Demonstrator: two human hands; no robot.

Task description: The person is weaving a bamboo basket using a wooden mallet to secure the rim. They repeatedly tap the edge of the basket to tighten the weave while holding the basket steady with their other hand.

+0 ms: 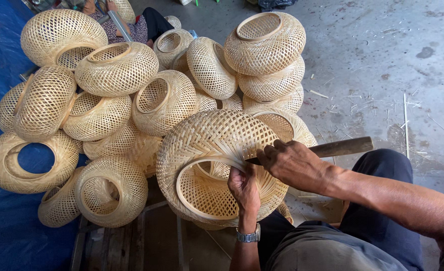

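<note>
The left hand grips the rim of a woven bamboo basket, held just in front of the person's lap. The right hand, just above the left, is clenched on a wooden-handled knife pressed to the loose strips. Beyond both hands lies a pile of finished baskets on blue tarp; right, the concrete floor.

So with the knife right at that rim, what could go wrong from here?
1. The right hand works the knife close beside the left hand, which grips the woven basket at its rim; a slip could cut the fingers.
2. The blade might also sever the thin loose strips fanned at the rim.
3. The pile of finished baskets leans close behind; a nudge may topple some.
</note>
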